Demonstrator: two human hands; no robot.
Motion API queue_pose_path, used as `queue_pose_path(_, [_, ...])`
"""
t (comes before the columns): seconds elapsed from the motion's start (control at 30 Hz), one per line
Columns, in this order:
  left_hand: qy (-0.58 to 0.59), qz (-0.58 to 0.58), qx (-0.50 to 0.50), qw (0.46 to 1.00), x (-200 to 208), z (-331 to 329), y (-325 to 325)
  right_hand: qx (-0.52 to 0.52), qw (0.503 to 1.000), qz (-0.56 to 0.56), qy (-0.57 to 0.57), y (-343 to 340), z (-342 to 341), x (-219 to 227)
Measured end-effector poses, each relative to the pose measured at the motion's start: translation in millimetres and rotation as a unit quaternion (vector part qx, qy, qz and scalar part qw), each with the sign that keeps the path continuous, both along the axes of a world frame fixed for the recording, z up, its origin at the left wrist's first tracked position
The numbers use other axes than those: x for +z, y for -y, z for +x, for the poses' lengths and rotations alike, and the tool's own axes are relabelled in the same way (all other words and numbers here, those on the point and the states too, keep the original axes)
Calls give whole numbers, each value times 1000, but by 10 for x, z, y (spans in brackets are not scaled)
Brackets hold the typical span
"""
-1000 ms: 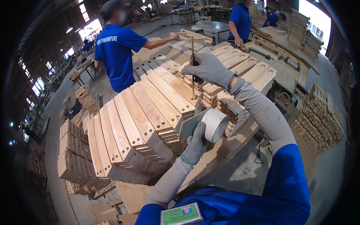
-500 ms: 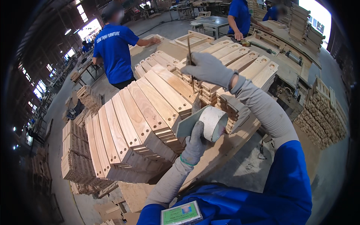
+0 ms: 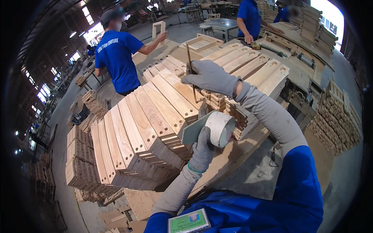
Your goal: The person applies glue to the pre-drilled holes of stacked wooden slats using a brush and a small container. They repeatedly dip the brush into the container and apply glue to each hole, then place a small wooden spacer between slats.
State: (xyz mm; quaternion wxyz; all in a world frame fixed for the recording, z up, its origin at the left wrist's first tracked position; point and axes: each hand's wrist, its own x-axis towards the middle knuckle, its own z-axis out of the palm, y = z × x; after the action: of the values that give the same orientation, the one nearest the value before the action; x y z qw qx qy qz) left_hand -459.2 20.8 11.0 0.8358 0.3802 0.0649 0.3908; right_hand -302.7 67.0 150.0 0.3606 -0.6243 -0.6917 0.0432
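My left hand [image 3: 202, 149], in a grey glove, holds a white cylindrical pot [image 3: 219, 128] tilted on its side, with a flat grey lid or card against it. My right hand [image 3: 211, 77], also gloved, grips a thin brown stick [image 3: 191, 70] held upright, its lower end reaching down toward the pot and the wood below. Both hands hover over stacked pale wooden slats [image 3: 155, 112] with drilled holes, laid side by side in rows.
More slat stacks [image 3: 252, 68] fill the bench to the right. A person in a blue shirt [image 3: 116, 62] stands at the left holding a small wooden frame [image 3: 158, 29]. Another person in blue [image 3: 250, 17] works at a far table. Bundles of small wooden parts [image 3: 338, 116] lie at the right.
My head has tipped down, so the stacks sit higher in view. The person at the left has lifted a wooden frame. My hands keep the same grips.
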Motion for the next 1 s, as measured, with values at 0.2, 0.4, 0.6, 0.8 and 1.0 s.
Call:
queue_pose_path(0.2, [9, -41, -42, 998, -35, -29, -14, -8, 998, 58, -24, 19, 115, 41])
queue_pose_path(0.4, [45, -111, -16, 993, 248, -372, 238, 49, 955, 58, -288, 676, -21, 129])
queue_pose_path(0.6, [95, -154, 7, 984, 221, -797, 392, 214, 916, 113, -319, 1490, -433, -294])
queue_pose_path(0.8, [113, -113, 96, 982, 223, -984, 618, 195, 969, 56, -143, 1589, -489, -380])
queue_pose_path(1.0, [-25, -96, 246, 964, -159, -1258, 674, 209, 958, 20, -195, 1780, -408, -618])
